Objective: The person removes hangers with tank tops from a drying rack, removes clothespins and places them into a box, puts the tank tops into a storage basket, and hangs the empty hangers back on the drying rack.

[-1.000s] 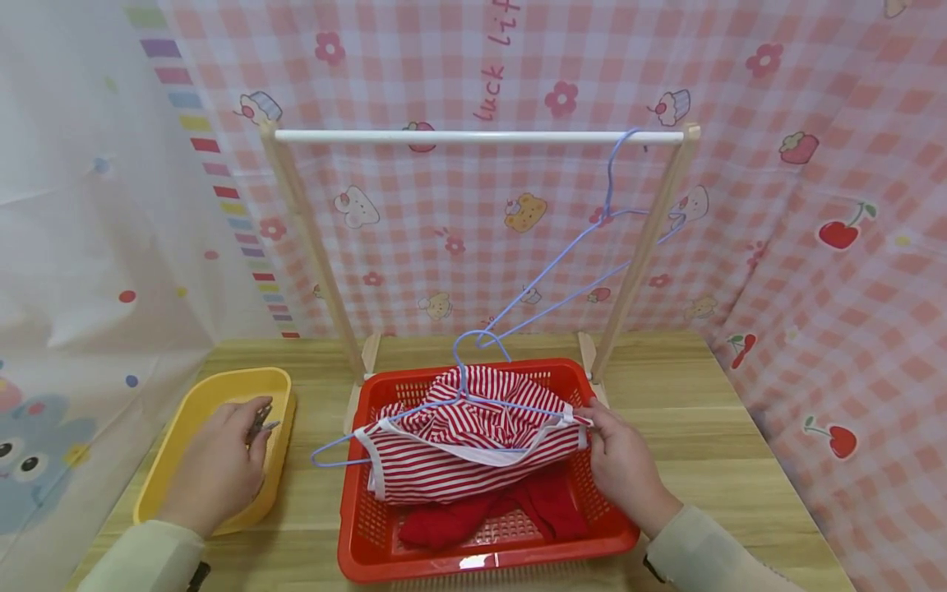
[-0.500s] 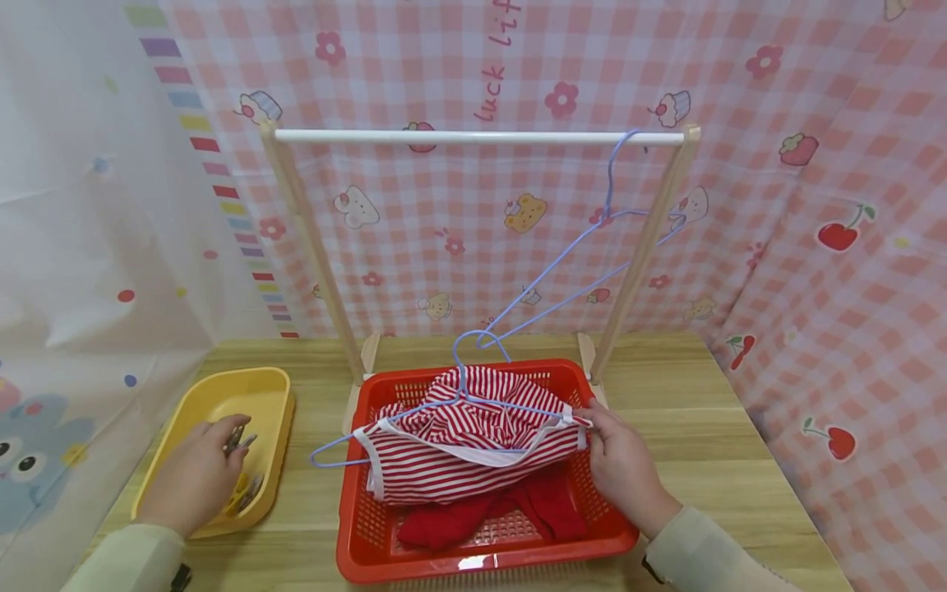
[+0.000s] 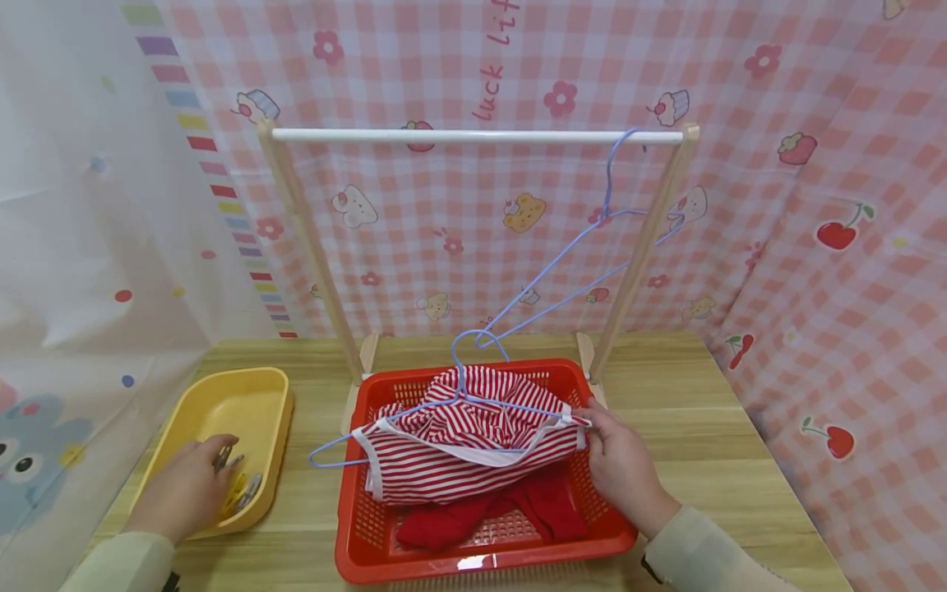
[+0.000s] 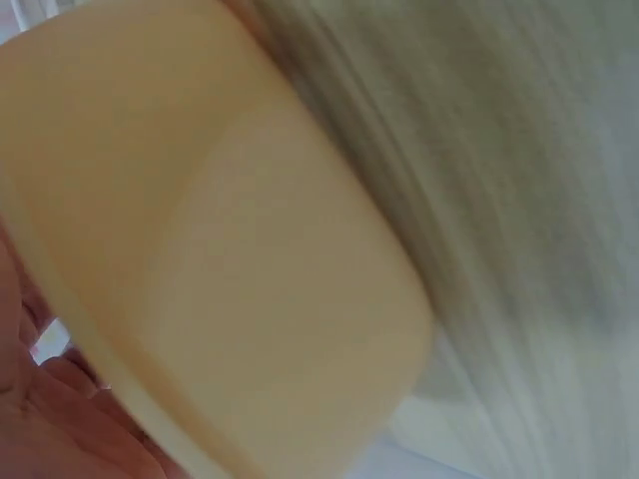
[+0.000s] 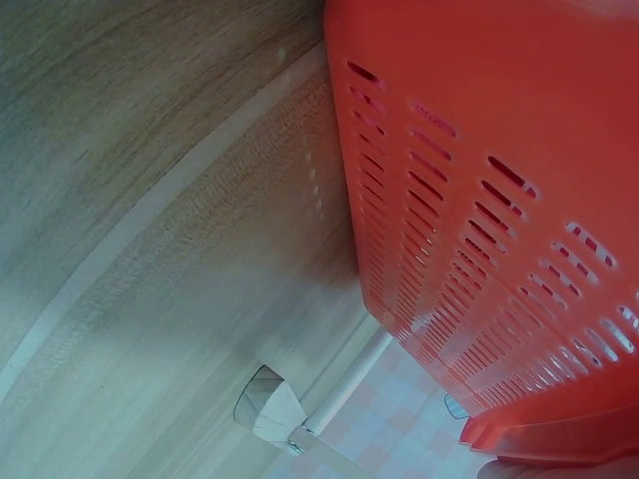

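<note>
Over the yellow tray (image 3: 251,386) on the left, my left hand (image 3: 181,485) pinches a small grey clothespin (image 3: 224,459) between thumb and forefinger. Yellow and grey clothespins (image 3: 244,495) lie in the tray just right of that hand. My right hand (image 3: 629,460) pinches the right shoulder strap of a red-and-white striped sleeveless top (image 3: 473,477). A blue hanger (image 3: 422,407) runs through the top, and its left end sticks out past the left armhole. The top lies across the red basket (image 3: 488,567). In the left wrist view, the tray's outer wall (image 4: 280,289) hides most of the left hand.
Behind the basket stands a wooden rack with a white bar (image 3: 473,136). Another blue hanger (image 3: 551,267) hangs from the bar's right end. Dark red cloth (image 3: 496,514) lies in the basket under the striped top. A checked curtain (image 3: 444,74) closes off the back.
My left hand, with the clothespin, has moved left and down over the tray, uncovering the other clothespins. The right hand and the striped top have stayed in place.
</note>
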Motion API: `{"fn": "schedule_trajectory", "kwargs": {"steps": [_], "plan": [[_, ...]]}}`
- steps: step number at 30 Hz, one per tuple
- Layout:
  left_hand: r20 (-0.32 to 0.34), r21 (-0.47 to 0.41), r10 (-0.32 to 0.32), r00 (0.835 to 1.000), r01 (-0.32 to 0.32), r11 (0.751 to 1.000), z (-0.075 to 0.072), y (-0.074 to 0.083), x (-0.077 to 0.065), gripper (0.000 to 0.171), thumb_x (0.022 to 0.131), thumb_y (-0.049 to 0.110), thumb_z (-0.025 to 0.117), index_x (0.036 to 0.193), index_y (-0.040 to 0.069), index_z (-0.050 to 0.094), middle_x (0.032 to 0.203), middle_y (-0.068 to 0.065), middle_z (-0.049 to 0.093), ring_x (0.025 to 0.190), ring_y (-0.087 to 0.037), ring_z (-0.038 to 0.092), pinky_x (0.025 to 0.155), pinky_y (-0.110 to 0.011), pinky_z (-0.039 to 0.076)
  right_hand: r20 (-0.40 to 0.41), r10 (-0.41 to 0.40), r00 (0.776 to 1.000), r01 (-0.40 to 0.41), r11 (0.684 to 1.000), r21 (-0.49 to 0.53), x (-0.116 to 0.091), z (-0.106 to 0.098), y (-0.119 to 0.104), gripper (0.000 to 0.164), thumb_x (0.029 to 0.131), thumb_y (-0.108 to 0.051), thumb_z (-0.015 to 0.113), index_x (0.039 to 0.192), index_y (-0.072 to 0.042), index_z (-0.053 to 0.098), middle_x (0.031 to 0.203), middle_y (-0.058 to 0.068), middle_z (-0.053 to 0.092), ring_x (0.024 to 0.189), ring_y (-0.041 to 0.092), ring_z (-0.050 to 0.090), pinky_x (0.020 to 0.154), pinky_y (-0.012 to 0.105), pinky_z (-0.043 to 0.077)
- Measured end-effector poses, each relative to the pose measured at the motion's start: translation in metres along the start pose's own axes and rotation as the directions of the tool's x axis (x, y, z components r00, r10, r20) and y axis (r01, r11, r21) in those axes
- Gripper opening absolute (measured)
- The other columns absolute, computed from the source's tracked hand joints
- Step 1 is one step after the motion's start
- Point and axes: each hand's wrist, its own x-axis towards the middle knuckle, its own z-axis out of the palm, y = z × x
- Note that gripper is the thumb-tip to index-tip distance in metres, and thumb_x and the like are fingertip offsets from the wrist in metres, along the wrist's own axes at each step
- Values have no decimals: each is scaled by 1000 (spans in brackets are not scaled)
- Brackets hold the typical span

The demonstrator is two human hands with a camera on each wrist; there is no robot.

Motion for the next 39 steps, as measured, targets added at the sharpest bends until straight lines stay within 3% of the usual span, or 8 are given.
{"fn": "schedule_trajectory", "kwargs": {"steps": [10, 17, 24, 30, 39], "plan": [[-3, 26, 39, 999, -39, 999, 14, -13, 1, 40, 101, 18, 67, 135, -3, 61, 110, -23, 73, 96, -40, 70, 79, -57, 57, -17, -13, 1000, 13, 1000, 1, 0, 0, 1, 33, 105, 0, 52, 133, -4, 70, 157, 23, 52, 144, 45, 51, 114, 56, 42], [79, -10, -7, 997, 8, 1000, 15, -16, 4, 44, 103, 19, 64, 139, -4, 56, 108, -21, 72, 95, -35, 69, 77, -53, 57, -21, -15, 1000, 15, 1000, 1, 0, 1, 1, 33, 105, 0, 51, 133, -3, 69, 157, 24, 52, 144, 45, 51, 114, 56, 43], [106, -28, -31, 994, 34, 999, 15, -16, 5, 45, 103, 17, 63, 141, -4, 54, 108, -24, 70, 92, -30, 68, 73, -47, 56, -17, -10, 1000, 10, 1000, 3, -1, 0, 0, 33, 105, 0, 51, 133, -3, 69, 157, 24, 52, 144, 45, 51, 115, 56, 42], [169, -62, -62, 984, 74, 995, 15, -16, 6, 47, 105, 16, 60, 146, -5, 50, 111, -21, 72, 86, -21, 66, 67, -38, 52, -15, -25, 1000, 26, 1000, 14, -1, 1, 0, 33, 105, 1, 51, 133, -3, 69, 156, 24, 52, 144, 45, 51, 113, 54, 43], [193, -87, -76, 978, 94, 992, 18, -17, 9, 49, 106, 15, 59, 148, -6, 47, 113, -23, 74, 73, -16, 63, 61, -34, 49, -19, -28, 999, 29, 1000, 13, -1, 1, 1, 33, 106, 1, 51, 133, -3, 69, 156, 24, 52, 143, 46, 51, 112, 54, 43]]}}
